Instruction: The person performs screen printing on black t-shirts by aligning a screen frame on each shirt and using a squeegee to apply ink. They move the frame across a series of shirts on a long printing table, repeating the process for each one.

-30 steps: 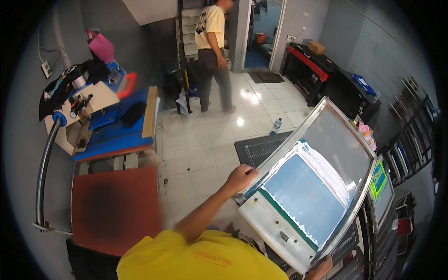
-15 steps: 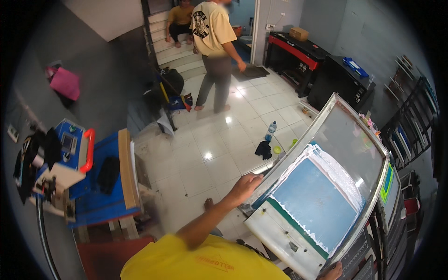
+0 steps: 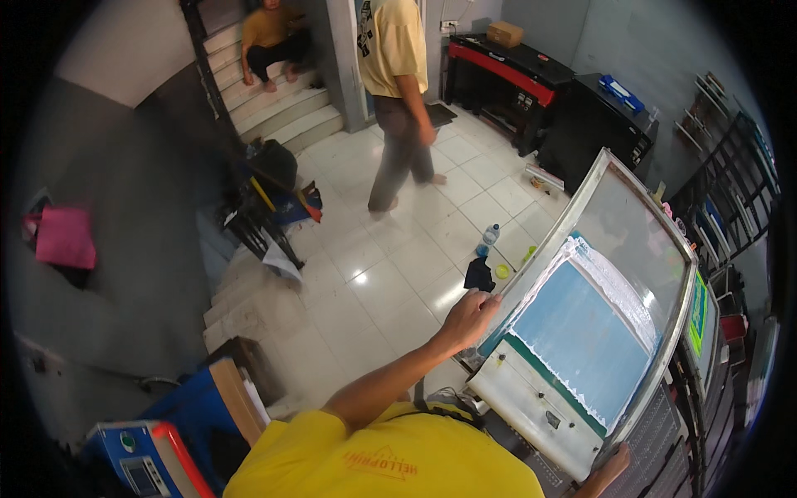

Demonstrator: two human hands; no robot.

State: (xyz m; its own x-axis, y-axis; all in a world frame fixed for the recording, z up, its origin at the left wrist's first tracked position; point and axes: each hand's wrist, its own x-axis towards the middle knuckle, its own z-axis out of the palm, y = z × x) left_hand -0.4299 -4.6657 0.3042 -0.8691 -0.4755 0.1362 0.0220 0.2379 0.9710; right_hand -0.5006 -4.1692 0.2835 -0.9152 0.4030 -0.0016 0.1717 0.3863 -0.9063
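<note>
A large screen printing frame (image 3: 573,207) with pale metal edges tilts across the right side of the view. Its mesh carries a blue coated area (image 3: 581,319) bordered by thick white ink (image 3: 623,286). At the near end lies a whitish bar (image 3: 531,390) with small bolts. My left hand (image 3: 469,319) grips the frame's left edge, fingers curled over it. Low down, my right hand (image 3: 614,469) holds the near right corner; part of that hand is hidden behind the frame.
Another person (image 3: 394,91) in a cream shirt walks on the white tiled floor (image 3: 398,257). Someone else (image 3: 270,41) sits on the stairs (image 3: 282,112). A water bottle (image 3: 488,239) and black cloth (image 3: 479,275) are beyond my left hand. At lower left stands a blue machine (image 3: 137,456).
The view has shifted, with the stairs and pink bag now farther left. The frame sits slightly farther right, still in both my hands. The person in cream has walked to the right.
</note>
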